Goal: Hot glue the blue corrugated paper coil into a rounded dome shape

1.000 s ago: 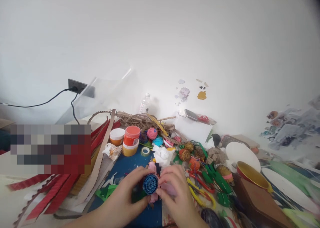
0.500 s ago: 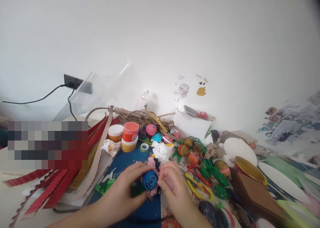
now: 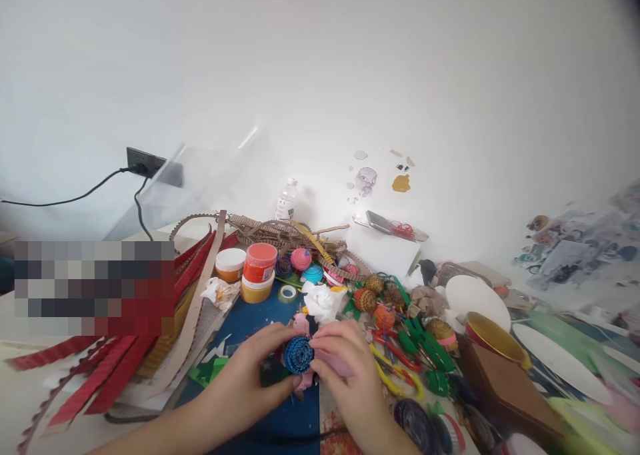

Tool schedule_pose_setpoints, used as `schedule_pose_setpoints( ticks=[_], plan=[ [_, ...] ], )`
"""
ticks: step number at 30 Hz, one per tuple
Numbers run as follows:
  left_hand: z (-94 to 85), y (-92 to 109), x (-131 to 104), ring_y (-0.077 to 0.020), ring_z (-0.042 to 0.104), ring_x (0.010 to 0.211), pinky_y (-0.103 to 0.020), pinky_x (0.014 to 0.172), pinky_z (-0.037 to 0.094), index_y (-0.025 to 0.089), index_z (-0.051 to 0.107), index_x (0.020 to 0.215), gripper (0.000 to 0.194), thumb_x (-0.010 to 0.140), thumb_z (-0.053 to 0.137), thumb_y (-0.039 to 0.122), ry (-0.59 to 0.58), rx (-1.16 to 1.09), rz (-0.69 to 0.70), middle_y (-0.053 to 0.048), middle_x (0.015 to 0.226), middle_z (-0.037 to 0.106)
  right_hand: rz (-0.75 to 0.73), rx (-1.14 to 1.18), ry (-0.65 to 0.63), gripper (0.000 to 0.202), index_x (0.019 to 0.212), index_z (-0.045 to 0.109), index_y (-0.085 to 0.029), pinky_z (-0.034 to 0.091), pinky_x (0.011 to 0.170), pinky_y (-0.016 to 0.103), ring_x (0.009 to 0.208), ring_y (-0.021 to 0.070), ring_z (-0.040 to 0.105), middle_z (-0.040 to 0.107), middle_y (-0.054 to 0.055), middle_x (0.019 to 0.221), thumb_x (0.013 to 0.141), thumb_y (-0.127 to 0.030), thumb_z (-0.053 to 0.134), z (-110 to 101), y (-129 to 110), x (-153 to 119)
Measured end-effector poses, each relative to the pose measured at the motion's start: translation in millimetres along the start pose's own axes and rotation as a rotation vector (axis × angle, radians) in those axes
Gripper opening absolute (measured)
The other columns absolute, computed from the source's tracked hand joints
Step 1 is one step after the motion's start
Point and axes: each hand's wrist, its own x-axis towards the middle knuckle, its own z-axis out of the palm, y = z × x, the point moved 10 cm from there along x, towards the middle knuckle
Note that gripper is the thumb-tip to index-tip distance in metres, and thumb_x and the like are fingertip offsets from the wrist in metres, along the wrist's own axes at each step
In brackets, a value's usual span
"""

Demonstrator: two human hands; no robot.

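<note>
Blue coiled roll [image 3: 299, 355] is gripped from both sides above the blue mat [image 3: 260, 322]: the left hand [image 3: 253, 380] is closed on its left edge, the right hand [image 3: 345, 368] is pinched on its right edge. Pink pieces [image 3: 302, 323] are seen just behind it, paint jars [image 3: 260, 272] farther back.
</note>
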Motion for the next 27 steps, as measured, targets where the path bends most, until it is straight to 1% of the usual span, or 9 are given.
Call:
schedule_pose_setpoints(
  ticks=[3, 5, 8, 12, 16, 18, 22, 25, 27],
  plan=[
    [0.4, 0.7, -0.2, -0.0242, 0.061, 0.098, -0.033, 0.087, 0.048, 0.025, 0.065, 0.104, 0.039, 0.066, 0.068, 0.028, -0.002, -0.030, -0.009, -0.006, 0.104, 0.068, 0.021, 0.002, 0.111, 0.011, 0.080, 0.067, -0.024, 0.046, 0.073, 0.031, 0.082, 0.0178, 0.057, 0.063, 0.002, 0.083, 0.078, -0.014, 0.062, -6.3, 1.1, -1.5],
    [1.5, -0.9, -0.3, -0.0246, 0.061, 0.099, -0.032, 0.087, 0.048, 0.025, 0.066, 0.103, 0.039, 0.065, 0.069, 0.031, -0.007, -0.060, -0.024, -0.006, 0.105, 0.068, 0.024, -0.007, 0.150, 0.011, 0.075, 0.067, -0.023, 0.046, 0.070, 0.030, 0.078, 0.0172, 0.057, 0.063, 0.002, 0.080, 0.078, -0.014, 0.062, -8.9, 0.7, -2.4],
    [6.9, -9.2, -0.7, -0.0259, 0.060, 0.100, -0.034, 0.088, 0.048, 0.024, 0.066, 0.104, 0.042, 0.063, 0.070, 0.033, -0.034, -0.113, -0.086, -0.007, 0.107, 0.068, -0.022, -0.066, 0.161, 0.011, 0.073, 0.065, -0.022, 0.045, 0.068, 0.030, 0.077, 0.0167, 0.056, 0.061, 0.002, 0.078, 0.080, -0.014, 0.060, -10.4, -6.7, -4.2],
    [17.7, -19.3, -2.7, -0.0273, 0.059, 0.102, -0.036, 0.091, 0.045, 0.022, 0.065, 0.107, 0.046, 0.064, 0.070, 0.036, -0.103, -0.183, -0.155, -0.008, 0.110, 0.067, -0.088, -0.178, 0.152, 0.013, 0.076, 0.059, -0.020, 0.043, 0.068, 0.029, 0.076, 0.0156, 0.053, 0.059, 0.002, 0.079, 0.084, -0.010, 0.054, -9.5, -18.0, -8.0],
    [24.1, -18.1, -3.5, -0.0281, 0.057, 0.105, -0.037, 0.093, 0.043, 0.021, 0.065, 0.109, 0.048, 0.064, 0.070, 0.037, -0.164, -0.289, -0.176, -0.008, 0.111, 0.066, -0.060, -0.240, 0.136, 0.015, 0.076, 0.054, -0.020, 0.042, 0.068, 0.030, 0.076, 0.0162, 0.052, 0.057, 0.002, 0.079, 0.086, -0.012, 0.048, -7.4, -17.2, -9.6],
    [25.6, -14.0, -2.4, -0.0281, 0.058, 0.102, -0.037, 0.090, 0.044, 0.020, 0.066, 0.106, 0.044, 0.066, 0.069, 0.039, -0.185, -0.356, -0.174, -0.007, 0.108, 0.067, -0.022, -0.239, 0.133, 0.017, 0.074, 0.053, -0.021, 0.041, 0.068, 0.030, 0.076, 0.0169, 0.051, 0.056, 0.003, 0.079, 0.087, -0.013, 0.046, -7.8, -12.7, -9.1],
    [31.8, -4.9, 0.2, -0.0231, 0.062, 0.081, -0.032, 0.076, 0.048, 0.017, 0.069, 0.088, 0.034, 0.071, 0.063, 0.045, -0.250, -0.539, -0.162, -0.005, 0.085, 0.070, 0.078, -0.174, 0.186, 0.018, 0.073, 0.051, -0.022, 0.041, 0.069, 0.030, 0.078, 0.0183, 0.052, 0.055, 0.003, 0.079, 0.089, -0.020, 0.042, -16.7, 3.2, -7.4],
    [35.2, -6.9, 0.0, -0.0195, 0.061, 0.072, -0.030, 0.071, 0.048, 0.016, 0.067, 0.084, 0.035, 0.072, 0.061, 0.048, -0.275, -0.641, -0.205, -0.003, 0.075, 0.068, 0.195, -0.092, 0.259, 0.021, 0.072, 0.051, -0.021, 0.042, 0.068, 0.030, 0.077, 0.0185, 0.052, 0.053, 0.004, 0.079, 0.090, -0.028, 0.042, -28.1, 23.2, -7.1],
    [34.5, -11.9, -0.4, -0.0179, 0.059, 0.069, -0.028, 0.069, 0.047, 0.016, 0.066, 0.084, 0.036, 0.071, 0.061, 0.049, -0.262, -0.666, -0.253, -0.002, 0.073, 0.067, 0.297, -0.024, 0.300, 0.025, 0.071, 0.051, -0.020, 0.043, 0.065, 0.029, 0.073, 0.0180, 0.052, 0.053, 0.004, 0.077, 0.089, -0.036, 0.043, -34.1, 40.0, -8.4]
  ],
)
